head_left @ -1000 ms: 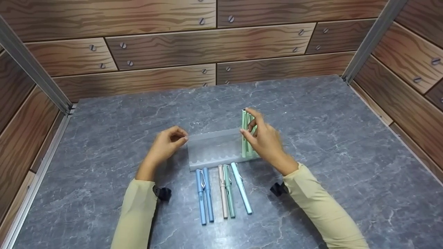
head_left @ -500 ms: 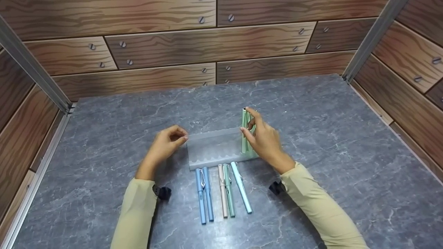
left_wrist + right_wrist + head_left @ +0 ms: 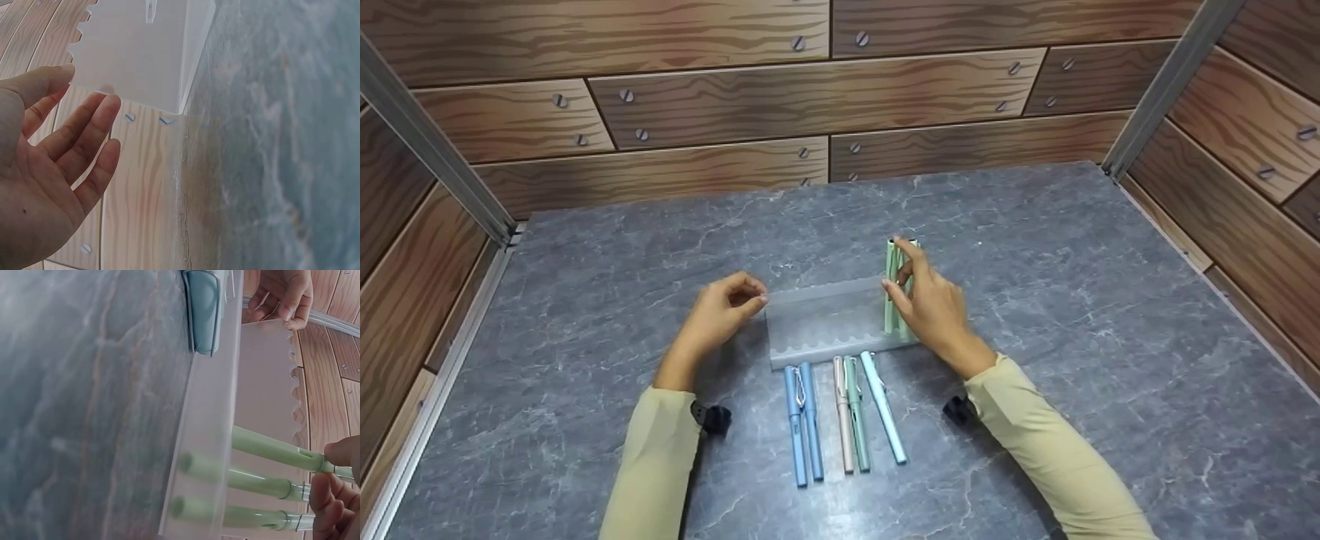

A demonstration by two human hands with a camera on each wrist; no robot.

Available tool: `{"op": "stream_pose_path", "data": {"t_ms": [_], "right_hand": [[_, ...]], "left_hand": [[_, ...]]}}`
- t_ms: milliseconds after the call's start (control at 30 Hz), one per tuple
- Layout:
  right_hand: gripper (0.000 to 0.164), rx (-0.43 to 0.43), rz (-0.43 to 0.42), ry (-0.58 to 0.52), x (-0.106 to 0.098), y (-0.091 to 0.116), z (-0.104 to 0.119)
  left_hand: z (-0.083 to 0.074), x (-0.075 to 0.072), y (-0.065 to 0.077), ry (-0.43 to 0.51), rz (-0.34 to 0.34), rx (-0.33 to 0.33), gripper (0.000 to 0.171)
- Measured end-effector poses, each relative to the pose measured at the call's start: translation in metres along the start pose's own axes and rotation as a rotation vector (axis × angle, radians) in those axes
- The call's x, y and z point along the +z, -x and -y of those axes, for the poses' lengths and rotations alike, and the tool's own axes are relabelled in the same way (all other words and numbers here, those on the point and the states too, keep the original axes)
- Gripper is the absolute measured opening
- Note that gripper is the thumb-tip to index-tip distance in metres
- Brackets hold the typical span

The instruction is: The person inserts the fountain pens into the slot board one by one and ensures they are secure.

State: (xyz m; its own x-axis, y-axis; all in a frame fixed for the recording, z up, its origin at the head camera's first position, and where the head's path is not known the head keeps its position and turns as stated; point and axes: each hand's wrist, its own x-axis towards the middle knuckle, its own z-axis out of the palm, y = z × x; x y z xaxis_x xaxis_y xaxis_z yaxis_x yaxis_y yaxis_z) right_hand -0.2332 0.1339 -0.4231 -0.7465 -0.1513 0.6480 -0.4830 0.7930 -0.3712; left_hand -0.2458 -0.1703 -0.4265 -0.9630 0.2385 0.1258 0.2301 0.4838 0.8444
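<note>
A translucent plastic pen rack (image 3: 825, 319) with scalloped edges stands on the table. My left hand (image 3: 718, 315) pinches its left edge between thumb and forefinger; the other fingers fan out loosely in the left wrist view. My right hand (image 3: 937, 304) holds a light green pen (image 3: 275, 449) near its upper end, at the rack's right side. Two more light green pens, one of them the lowest pen (image 3: 253, 517), stand beside it in the rack, partly covered by the hand in the head view. Whether the held pen touches the rack's base, I cannot tell.
In front of the rack lie two blue pens (image 3: 796, 427), a beige pen (image 3: 844, 416), a dark green pen (image 3: 856, 416) and a pale blue pen (image 3: 885, 409). Wood-patterned walls (image 3: 720, 112) enclose the grey marbled table (image 3: 1035, 262).
The held green pen's lower end has risen slightly within the rack, and its top has shifted a little right. My right forearm moved slightly left. My left hand stayed in place.
</note>
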Motion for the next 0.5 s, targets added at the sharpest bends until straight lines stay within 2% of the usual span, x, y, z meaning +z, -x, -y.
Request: {"op": "stream_pose_path", "data": {"t_ms": [500], "right_hand": [[0.056,-0.007,0.016,0.014,0.004,0.0027,-0.0031]], "left_hand": [[0.0013,0.0007,-0.0015,-0.004,0.0,0.008,0.011]]}}
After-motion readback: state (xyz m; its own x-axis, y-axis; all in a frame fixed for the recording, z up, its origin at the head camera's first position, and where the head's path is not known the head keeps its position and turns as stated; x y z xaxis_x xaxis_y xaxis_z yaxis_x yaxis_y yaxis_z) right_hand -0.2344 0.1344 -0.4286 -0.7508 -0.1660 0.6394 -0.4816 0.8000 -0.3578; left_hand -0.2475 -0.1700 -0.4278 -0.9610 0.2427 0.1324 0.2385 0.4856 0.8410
